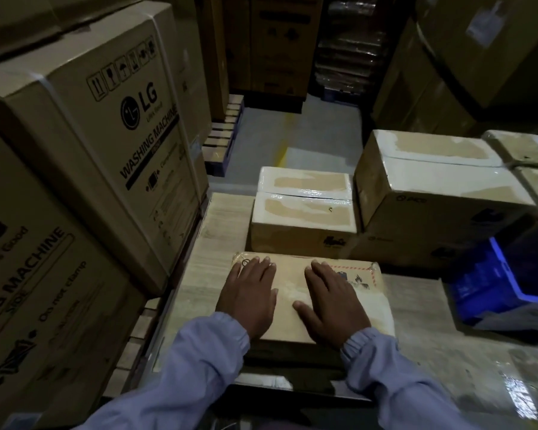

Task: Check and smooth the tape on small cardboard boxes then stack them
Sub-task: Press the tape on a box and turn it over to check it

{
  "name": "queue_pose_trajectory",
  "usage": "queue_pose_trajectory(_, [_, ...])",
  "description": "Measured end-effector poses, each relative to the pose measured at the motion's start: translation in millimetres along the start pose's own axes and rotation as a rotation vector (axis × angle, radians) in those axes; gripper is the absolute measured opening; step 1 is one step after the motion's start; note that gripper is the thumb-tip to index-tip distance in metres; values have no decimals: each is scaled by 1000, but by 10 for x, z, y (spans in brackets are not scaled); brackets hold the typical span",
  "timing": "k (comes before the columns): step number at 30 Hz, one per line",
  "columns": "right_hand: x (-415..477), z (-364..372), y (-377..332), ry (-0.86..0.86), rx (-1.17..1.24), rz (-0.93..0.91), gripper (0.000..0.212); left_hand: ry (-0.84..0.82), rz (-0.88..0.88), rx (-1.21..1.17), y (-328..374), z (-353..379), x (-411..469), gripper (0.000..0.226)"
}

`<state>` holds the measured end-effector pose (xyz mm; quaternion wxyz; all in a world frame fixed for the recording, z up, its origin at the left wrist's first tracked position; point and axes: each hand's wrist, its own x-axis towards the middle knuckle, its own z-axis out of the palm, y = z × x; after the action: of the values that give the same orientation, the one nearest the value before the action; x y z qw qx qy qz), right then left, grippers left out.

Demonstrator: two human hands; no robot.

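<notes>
While left hand and right hand pressed straight, open fingers on the small box, smoothing tape between them seemed underway; next, probably grip the edges outside the fingers and stack.

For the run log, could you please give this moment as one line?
step: smoothing tape | left hand: flat on small box | right hand: flat on box | behind: taped box
</notes>
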<state>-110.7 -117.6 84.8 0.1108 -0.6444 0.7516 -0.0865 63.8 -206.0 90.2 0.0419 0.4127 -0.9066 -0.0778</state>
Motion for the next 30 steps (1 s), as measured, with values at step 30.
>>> queue_pose_trajectory(30, [-156, -24, 779, 120, 186, 311, 72, 103, -237, -240, -171, 256, 136, 78])
